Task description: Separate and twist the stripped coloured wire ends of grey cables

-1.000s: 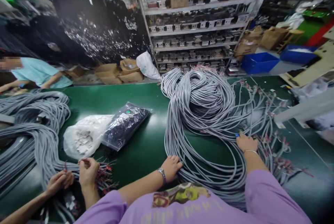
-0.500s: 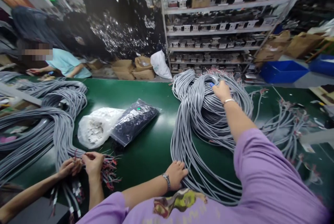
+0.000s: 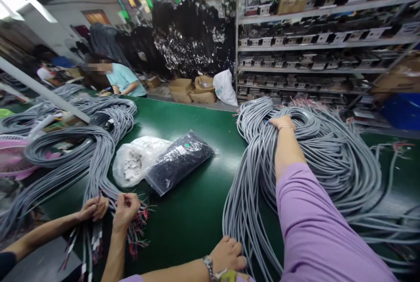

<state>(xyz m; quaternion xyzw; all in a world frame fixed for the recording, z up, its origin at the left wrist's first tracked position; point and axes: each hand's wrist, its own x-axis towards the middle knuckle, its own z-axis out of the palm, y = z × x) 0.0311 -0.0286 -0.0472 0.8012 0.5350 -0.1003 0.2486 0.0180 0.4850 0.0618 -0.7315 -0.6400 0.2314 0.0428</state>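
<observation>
A big coil of grey cables (image 3: 315,159) lies on the green table (image 3: 193,216) in front of me. My right hand (image 3: 282,122) reaches out to the coil's far top, fingers curled over a bunch of cables. My left hand (image 3: 227,253) rests at the near edge of the coil, fingers closed on its lowest strands; a watch is on that wrist. Coloured wire ends stick out of the cables at the far right.
A co-worker's two hands (image 3: 113,209) at the lower left work on coloured wire ends of another grey bundle (image 3: 75,159). A white bag (image 3: 136,163) and a dark bag (image 3: 179,161) lie mid-table. Another person (image 3: 123,79) sits far left. Shelving (image 3: 315,41) stands behind.
My right hand went from the coil's right edge to its far top and now grips cables there. My view has swung left and forward. My left hand stays at the near edge.
</observation>
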